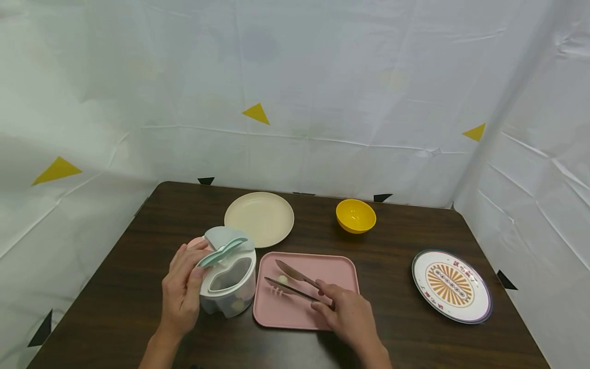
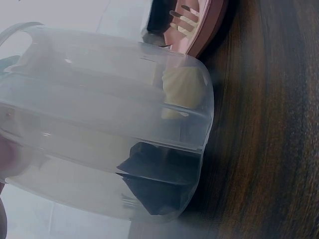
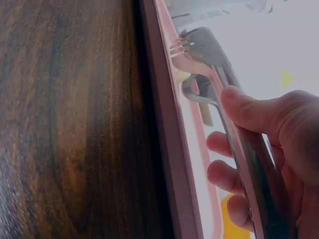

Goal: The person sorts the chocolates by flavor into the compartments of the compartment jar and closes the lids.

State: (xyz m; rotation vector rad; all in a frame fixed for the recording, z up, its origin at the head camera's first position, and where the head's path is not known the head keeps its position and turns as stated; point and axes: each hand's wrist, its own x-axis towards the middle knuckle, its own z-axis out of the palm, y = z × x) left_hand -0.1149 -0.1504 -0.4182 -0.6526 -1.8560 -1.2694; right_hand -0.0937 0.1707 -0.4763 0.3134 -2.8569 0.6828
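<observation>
My left hand (image 1: 182,289) grips the left side of a clear lidded container (image 1: 237,302), fingers over its lid and thumb at the near side. A mint-green spoon-shaped piece (image 1: 223,252) lies across the lid. Through the wall show a ribbed pale piece (image 2: 184,87) and a dark shape (image 2: 162,174), which may be seen through it. My right hand (image 1: 352,312) holds metal tongs (image 1: 295,289), their arms spread over the pink tray (image 1: 322,264). A small pale round piece (image 1: 282,280) lies on the tray between the tong tips. One tip is fork-shaped (image 3: 182,52).
A cream plate (image 1: 259,218) stands behind the container, and a yellow bowl (image 1: 356,216) is at the back. A white patterned plate (image 1: 451,286) lies on the right of the dark wooden table (image 1: 392,256). White sheeting (image 1: 322,77) surrounds the table's back and sides.
</observation>
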